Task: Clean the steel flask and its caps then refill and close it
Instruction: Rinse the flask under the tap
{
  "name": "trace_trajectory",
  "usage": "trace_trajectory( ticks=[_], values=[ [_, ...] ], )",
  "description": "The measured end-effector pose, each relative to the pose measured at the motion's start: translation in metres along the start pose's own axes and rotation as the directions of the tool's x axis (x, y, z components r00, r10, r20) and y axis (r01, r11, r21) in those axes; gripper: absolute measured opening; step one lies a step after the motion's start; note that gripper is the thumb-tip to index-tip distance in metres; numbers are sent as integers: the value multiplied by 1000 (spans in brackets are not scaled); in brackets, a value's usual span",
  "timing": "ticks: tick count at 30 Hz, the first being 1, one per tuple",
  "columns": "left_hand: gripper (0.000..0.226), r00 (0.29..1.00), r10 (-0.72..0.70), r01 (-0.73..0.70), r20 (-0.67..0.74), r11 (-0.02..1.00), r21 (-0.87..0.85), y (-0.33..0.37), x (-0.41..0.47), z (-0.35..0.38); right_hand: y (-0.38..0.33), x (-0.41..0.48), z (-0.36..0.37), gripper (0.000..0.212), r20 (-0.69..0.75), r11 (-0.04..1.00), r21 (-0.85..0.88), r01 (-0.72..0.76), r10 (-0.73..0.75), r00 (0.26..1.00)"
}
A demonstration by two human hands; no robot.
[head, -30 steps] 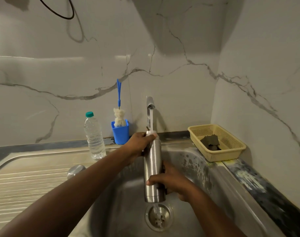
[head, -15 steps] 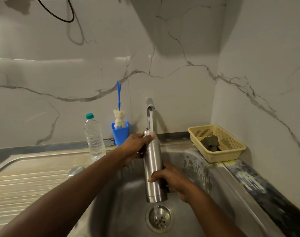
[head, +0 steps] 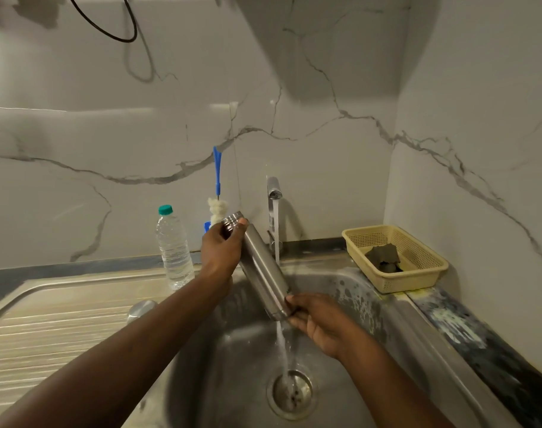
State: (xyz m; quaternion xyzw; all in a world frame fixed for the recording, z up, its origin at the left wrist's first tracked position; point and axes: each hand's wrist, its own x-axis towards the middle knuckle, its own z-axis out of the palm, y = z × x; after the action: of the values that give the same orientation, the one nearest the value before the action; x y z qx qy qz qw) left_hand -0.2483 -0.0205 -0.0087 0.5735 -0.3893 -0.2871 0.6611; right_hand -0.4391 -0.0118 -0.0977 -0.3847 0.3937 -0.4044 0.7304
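Far left, the ridged steel surface (head: pixel 62 322) of the drainboard, and a rounded steel cap (head: pixel 141 307) lying on it close to the sink's edge. Behind it a clear, teal-capped water bottle (head: pixel 174 251) stands upright by the wall. Next along, a blue-handled bottle brush (head: pixel 217 180) pokes up, its lower part hidden by my left grip (head: pixel 221 250), which is wrapped round the neck of the steel flask (head: pixel 262 270) just under the open threaded mouth. The flask hangs tilted over the sink (head: pixel 226 350), mouth up and left, base down and right. My right grip (head: pixel 320 321) has its fingers curled round that base. The tap (head: pixel 274 191) is running: the stream meets the flask's side, though I cannot tell whether it strikes it or passes behind, then shows again under the base and lands in the drain (head: pixel 289 393). Far right, a yellow basket (head: pixel 418 281) on the ledge holds a dark scrub pad (head: pixel 384 257)
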Motion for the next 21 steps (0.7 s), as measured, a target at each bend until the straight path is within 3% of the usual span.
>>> trace_trajectory(
  ticks=[3,7,10,15,21],
  values=[
    [7,999,50,-51,-13,998,-32,0,-2,-7,3,1,2,23,-21,1000,-19,-17,17,1000],
    [12,996,86,-88,-33,993,-84,0,-10,-10,5,5,5,23,-47,997,0,75,-75,996],
    [29,996,82,-85,-30,988,-125,-2,-18,-5,1,4,6,27,-39,984,72,165,-162,986],
    [40,992,112,-119,-56,984,-133,-4,-29,2,6,4,5,15,-71,993,-33,117,-119,990],
    [49,989,106,-117,-101,988,-104,-6,-26,-3,10,12,5,19,-83,991,-31,127,-129,988]
  ],
)
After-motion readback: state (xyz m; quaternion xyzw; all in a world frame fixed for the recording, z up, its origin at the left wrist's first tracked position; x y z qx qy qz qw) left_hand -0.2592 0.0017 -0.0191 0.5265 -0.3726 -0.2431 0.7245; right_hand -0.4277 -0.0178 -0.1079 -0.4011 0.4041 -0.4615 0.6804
